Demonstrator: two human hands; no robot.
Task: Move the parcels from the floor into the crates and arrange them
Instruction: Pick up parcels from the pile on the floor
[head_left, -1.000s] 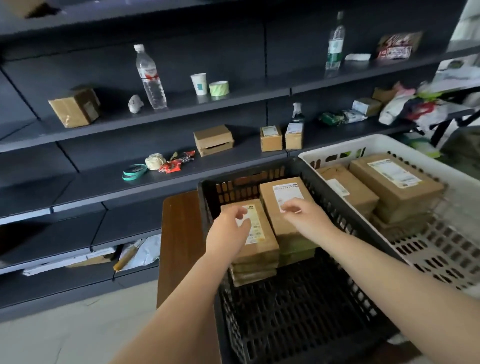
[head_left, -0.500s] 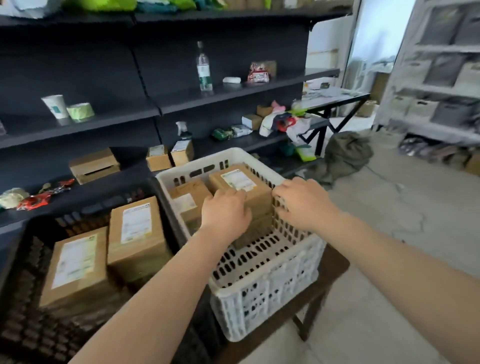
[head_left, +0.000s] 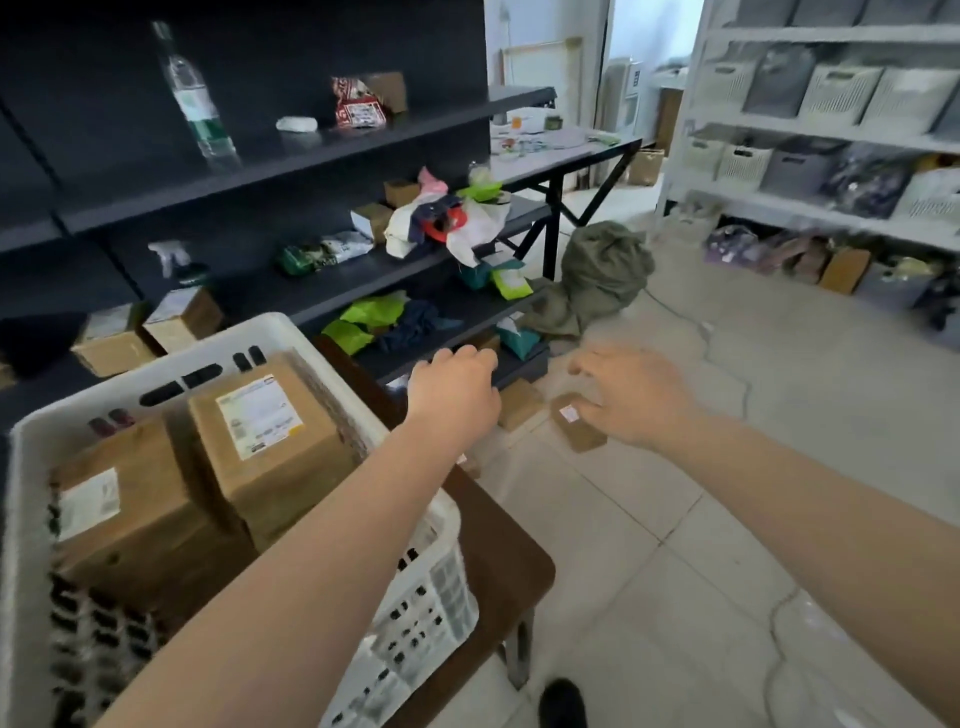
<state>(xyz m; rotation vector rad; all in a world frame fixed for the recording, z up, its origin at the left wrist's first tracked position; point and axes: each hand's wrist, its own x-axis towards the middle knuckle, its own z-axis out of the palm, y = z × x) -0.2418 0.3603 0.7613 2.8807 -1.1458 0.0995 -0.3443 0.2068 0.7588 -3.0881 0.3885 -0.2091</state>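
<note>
Head view: both hands reach out over the floor (head_left: 675, 519), holding nothing. The left hand (head_left: 453, 396) has loosely curled fingers; the right hand (head_left: 636, 397) is spread, blurred. Two small parcels (head_left: 577, 427) lie on the floor beneath them. The white crate (head_left: 291, 340) on the surface (head_left: 498, 551) holds two boxes (head_left: 270, 441).

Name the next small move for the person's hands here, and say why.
Probably reach the right hand down to the small parcel on the floor and grip it. Both hands are empty, the left hand hangs beside it, and the white crate already holds boxes.
</note>
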